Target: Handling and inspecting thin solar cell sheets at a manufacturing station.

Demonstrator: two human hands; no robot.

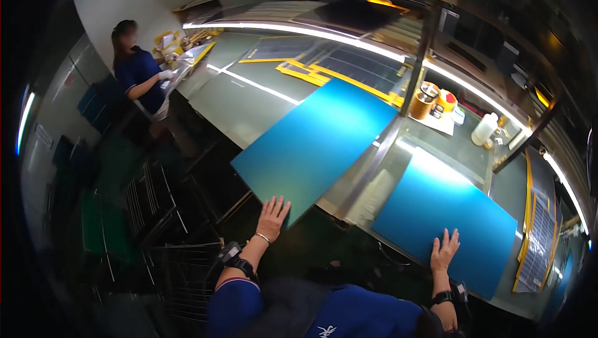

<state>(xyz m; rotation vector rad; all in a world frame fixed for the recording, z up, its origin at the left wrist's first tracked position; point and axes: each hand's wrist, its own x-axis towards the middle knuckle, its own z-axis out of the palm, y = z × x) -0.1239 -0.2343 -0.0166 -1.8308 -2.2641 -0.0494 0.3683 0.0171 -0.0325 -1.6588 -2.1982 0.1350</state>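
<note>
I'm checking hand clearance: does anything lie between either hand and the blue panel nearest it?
Nothing visible does. The left hand appears to rest at the near corner of the left blue panel, the right hand by the near edge of the right blue panel.

Left blue sheet, right blue sheet, at desk's near edge: smooth, satin sheen. Desk: smooth, glossy. White bottle, toward far edge: plastic.
</note>
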